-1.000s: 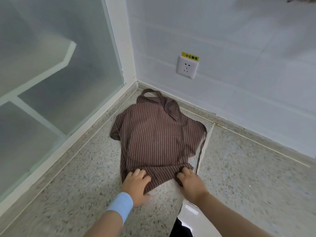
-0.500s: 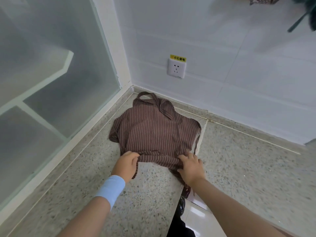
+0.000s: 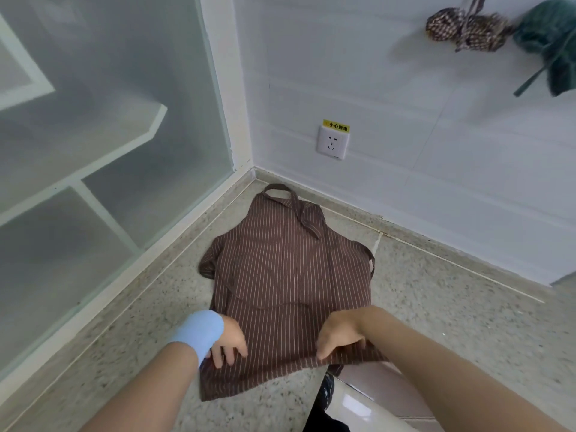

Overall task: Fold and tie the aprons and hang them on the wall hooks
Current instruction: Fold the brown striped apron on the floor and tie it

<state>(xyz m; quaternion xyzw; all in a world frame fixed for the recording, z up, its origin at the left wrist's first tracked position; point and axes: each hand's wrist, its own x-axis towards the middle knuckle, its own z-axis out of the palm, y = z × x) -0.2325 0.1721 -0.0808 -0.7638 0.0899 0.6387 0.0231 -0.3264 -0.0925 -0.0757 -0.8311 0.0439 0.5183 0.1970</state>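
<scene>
While both hands clutch its near end, a brown pinstriped apron (image 3: pixel 290 275) lies spread on the speckled floor (image 3: pixel 118 353) at the centre of the frame. It sits in the corner between a frosted glass partition (image 3: pixel 93 157) at left and a white tiled wall (image 3: pixel 420 169). Its neck loop (image 3: pixel 279 192) points toward the wall, and a waist tie (image 3: pixel 371 263) curls off its right edge.

The left hand (image 3: pixel 229 339), with a pale blue wristband (image 3: pixel 199 333), rests low and left of centre, fingers (image 3: pixel 230 357) curled down onto the striped cloth and gripping it. The right hand (image 3: pixel 341 335), just right of centre, has its fingers (image 3: pixel 324 349) hooked around a raised fold at the near right corner.

A wall socket (image 3: pixel 333 143) with a yellow label is mounted above the apron. At the upper right of the frame, a checked bundle (image 3: pixel 467 29) and a teal bundle (image 3: pixel 551 48) of tied cloth hang side by side against the wall.
</scene>
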